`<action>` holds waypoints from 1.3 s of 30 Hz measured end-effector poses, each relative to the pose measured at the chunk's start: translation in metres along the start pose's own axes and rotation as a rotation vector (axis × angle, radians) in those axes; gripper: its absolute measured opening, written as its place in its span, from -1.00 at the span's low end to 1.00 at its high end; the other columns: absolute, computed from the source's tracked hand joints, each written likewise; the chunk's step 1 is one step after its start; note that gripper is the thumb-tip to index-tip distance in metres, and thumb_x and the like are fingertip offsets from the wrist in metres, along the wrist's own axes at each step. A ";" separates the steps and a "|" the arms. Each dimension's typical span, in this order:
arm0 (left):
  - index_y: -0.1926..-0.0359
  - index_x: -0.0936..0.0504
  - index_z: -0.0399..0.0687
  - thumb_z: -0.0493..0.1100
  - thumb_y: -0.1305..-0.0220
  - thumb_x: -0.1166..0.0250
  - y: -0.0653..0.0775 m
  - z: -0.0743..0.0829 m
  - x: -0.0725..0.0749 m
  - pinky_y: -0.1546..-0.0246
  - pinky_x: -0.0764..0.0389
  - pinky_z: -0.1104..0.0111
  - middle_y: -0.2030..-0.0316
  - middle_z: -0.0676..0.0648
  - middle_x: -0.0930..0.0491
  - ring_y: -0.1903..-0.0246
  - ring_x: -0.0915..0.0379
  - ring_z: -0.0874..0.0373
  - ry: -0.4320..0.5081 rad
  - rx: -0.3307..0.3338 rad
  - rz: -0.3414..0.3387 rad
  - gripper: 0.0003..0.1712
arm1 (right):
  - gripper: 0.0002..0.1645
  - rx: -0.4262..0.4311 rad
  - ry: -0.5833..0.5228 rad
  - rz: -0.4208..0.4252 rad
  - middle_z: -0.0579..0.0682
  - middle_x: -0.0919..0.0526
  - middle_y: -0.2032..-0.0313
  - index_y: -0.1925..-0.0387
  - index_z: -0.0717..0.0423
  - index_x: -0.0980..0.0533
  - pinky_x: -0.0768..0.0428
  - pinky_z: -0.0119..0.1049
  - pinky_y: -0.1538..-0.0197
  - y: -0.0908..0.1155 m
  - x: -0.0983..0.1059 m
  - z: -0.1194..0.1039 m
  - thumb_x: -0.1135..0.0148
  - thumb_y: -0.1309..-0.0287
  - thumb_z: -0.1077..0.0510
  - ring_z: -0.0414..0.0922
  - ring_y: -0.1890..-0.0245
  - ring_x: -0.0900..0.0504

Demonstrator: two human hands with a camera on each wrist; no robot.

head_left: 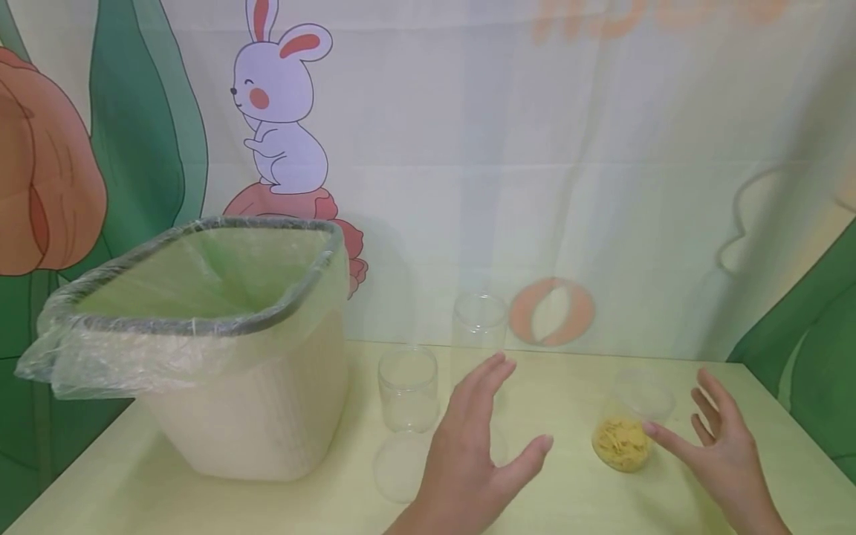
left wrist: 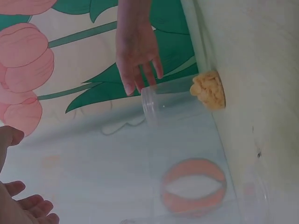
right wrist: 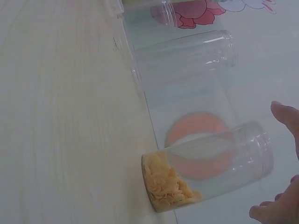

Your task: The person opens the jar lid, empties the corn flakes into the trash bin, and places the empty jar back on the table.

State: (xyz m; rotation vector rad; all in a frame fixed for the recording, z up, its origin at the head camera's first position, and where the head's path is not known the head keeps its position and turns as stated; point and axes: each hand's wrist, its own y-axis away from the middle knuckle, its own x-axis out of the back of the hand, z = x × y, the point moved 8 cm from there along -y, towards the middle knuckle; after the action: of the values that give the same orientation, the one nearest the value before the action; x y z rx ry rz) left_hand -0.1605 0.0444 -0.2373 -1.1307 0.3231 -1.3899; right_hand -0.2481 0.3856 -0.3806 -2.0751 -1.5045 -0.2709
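On the right of the table stands a clear plastic jar [head_left: 645,397] with yellow flaky pieces [head_left: 622,446] at its bottom. My right hand [head_left: 725,449] is beside this jar, fingers spread and thumb close to its side. In the right wrist view the thumb and fingers of the right hand [right wrist: 282,205] are near the rim of the jar [right wrist: 219,161], apart from it. My left hand [head_left: 468,461] is raised over the middle of the table, thumb and fingers apart, holding nothing. It partly hides the things behind it.
Two other clear jars [head_left: 408,397] stand left of centre, the farther jar [head_left: 480,319] near the back edge. A clear round lid [head_left: 400,469] lies in front of them. At the left is a bin [head_left: 267,416] lined with a plastic bag. A printed curtain [head_left: 414,111] hangs behind.
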 end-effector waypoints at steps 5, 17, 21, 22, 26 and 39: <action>-0.25 -0.23 -0.03 0.01 -0.07 -0.32 0.004 -0.002 -0.022 -0.04 -0.43 0.21 -0.23 -0.03 -0.26 -0.22 -0.19 0.14 -0.031 0.026 -0.061 -0.25 | 0.15 -0.008 0.000 -0.013 -0.38 0.20 -0.37 -0.36 -0.44 0.24 -0.18 -0.77 -0.06 -0.005 -0.003 0.019 -0.35 0.02 0.04 -0.28 -0.36 0.07; -0.25 -0.21 -0.02 0.07 -0.13 -0.25 0.004 -0.011 -0.062 0.02 -0.47 0.23 -0.23 -0.01 -0.27 -0.20 -0.22 0.16 -0.046 0.065 -0.167 -0.28 | 0.13 -0.060 -0.016 -0.093 -0.15 0.23 -0.41 -0.39 -0.33 0.27 -0.21 -0.75 -0.03 -0.005 -0.016 0.024 -0.30 -0.03 -0.01 0.05 -0.36 0.04; -0.25 -0.20 -0.03 0.07 -0.13 -0.25 0.003 -0.013 -0.078 0.01 -0.46 0.26 -0.22 0.01 -0.28 -0.20 -0.22 0.17 -0.040 0.068 -0.210 -0.28 | 0.15 -0.113 0.012 -0.132 -0.04 0.26 -0.42 -0.39 -0.29 0.32 -0.29 -0.50 -0.14 -0.005 -0.023 0.033 -0.29 -0.03 -0.06 0.17 -0.33 0.02; -0.25 -0.20 -0.03 0.07 -0.13 -0.25 0.003 -0.013 -0.082 0.00 -0.46 0.27 -0.21 0.01 -0.28 -0.19 -0.22 0.17 -0.038 0.067 -0.219 -0.28 | 0.16 -0.127 0.020 -0.138 -0.02 0.26 -0.42 -0.39 -0.30 0.33 -0.30 -0.37 -0.17 -0.005 -0.025 0.035 -0.29 -0.03 -0.08 0.19 -0.32 0.01; -0.25 -0.20 -0.02 0.07 -0.12 -0.25 0.003 -0.015 -0.096 0.00 -0.45 0.32 -0.20 0.02 -0.29 -0.17 -0.24 0.20 -0.031 0.073 -0.247 -0.28 | 0.16 -0.158 0.016 -0.157 0.06 0.20 -0.41 -0.40 -0.28 0.31 -0.22 0.07 -0.16 -0.005 -0.028 0.036 -0.29 -0.01 -0.11 0.22 -0.30 -0.05; -0.27 -0.21 0.03 0.21 -0.13 -0.20 -0.005 -0.027 -0.129 0.03 -0.46 0.28 -0.24 0.07 -0.26 -0.17 -0.24 0.19 0.015 0.177 -0.319 -0.24 | 0.20 -0.298 -0.065 -0.281 0.30 0.29 -0.37 -0.38 0.20 0.36 -0.04 0.18 -0.24 0.018 -0.039 -0.018 -0.28 -0.05 -0.01 0.33 -0.30 0.11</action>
State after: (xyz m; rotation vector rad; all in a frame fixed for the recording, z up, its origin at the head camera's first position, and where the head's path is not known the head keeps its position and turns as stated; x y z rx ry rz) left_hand -0.2146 0.1473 -0.3003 -1.0563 0.0274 -1.6714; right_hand -0.2427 0.3405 -0.3900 -2.1058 -1.8944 -0.5697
